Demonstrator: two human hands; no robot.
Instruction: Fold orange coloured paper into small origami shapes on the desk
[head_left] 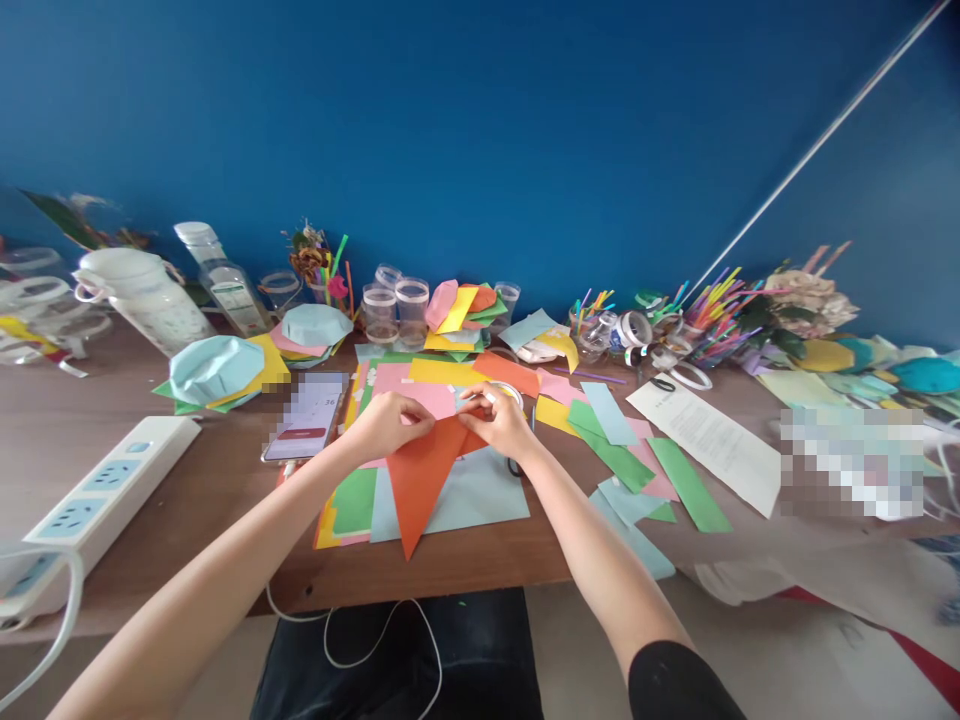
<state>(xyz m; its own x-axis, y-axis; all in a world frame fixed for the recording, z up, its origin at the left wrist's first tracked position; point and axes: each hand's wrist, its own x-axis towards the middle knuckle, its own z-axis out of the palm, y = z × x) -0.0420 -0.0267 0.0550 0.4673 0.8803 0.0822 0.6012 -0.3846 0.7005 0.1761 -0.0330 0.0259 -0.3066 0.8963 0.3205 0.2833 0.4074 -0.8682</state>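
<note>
A folded sheet of orange paper (421, 480) hangs point-down between my hands, over the layered coloured sheets. My left hand (388, 428) pinches its upper left edge between thumb and finger. At its upper right, the fingers of my right hand (496, 420) close on the paper's edge. Beneath it lie a light blue sheet (487, 495) and a green sheet (352, 503). Behind my right hand a white roll of tape (510, 391) shows in part. Dark scissor handles (514, 467) peek out beside my right wrist.
A phone (307, 415) lies left of the papers, near a white power strip (105, 500). Paper strips (615, 445) and a printed sheet (709, 440) spread to the right. Clear plastic cups (411, 312), folded paper pieces (217, 370) and colourful straws (724, 315) line the back by the blue wall.
</note>
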